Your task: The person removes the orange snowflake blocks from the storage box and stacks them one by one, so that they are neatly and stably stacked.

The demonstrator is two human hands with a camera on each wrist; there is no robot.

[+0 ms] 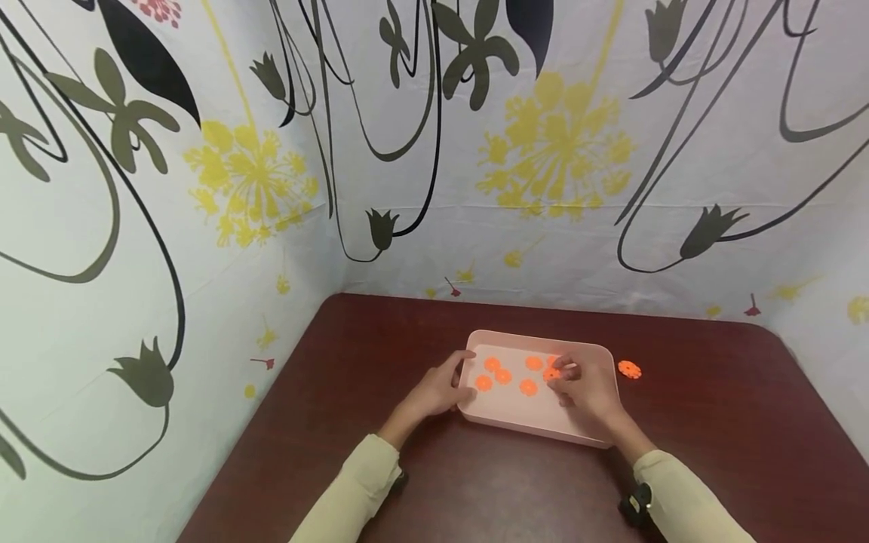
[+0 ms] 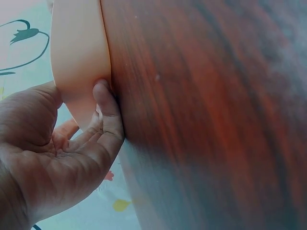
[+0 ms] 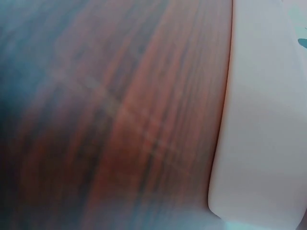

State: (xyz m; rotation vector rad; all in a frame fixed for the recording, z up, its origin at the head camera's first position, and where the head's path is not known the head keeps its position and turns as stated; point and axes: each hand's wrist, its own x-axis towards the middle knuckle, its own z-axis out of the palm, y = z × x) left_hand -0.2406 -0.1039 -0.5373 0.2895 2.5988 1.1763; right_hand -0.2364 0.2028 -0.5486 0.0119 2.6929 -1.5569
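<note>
The left hand (image 1: 436, 388) grips the left end of a shallow pink tray (image 1: 529, 418) on the dark red wood-grain table (image 1: 400, 347), its thumb and fingers spread along the end and curled against the wall. Inside the tray, thumb and fingers of the right hand (image 1: 589, 386) are bent together, pinching a notched orange disc (image 1: 551, 375) beside a cluster of flat orange discs (image 1: 528, 387). One further perforated disc (image 1: 630, 369) lies on the table, just beyond the tray's right end.
</note>
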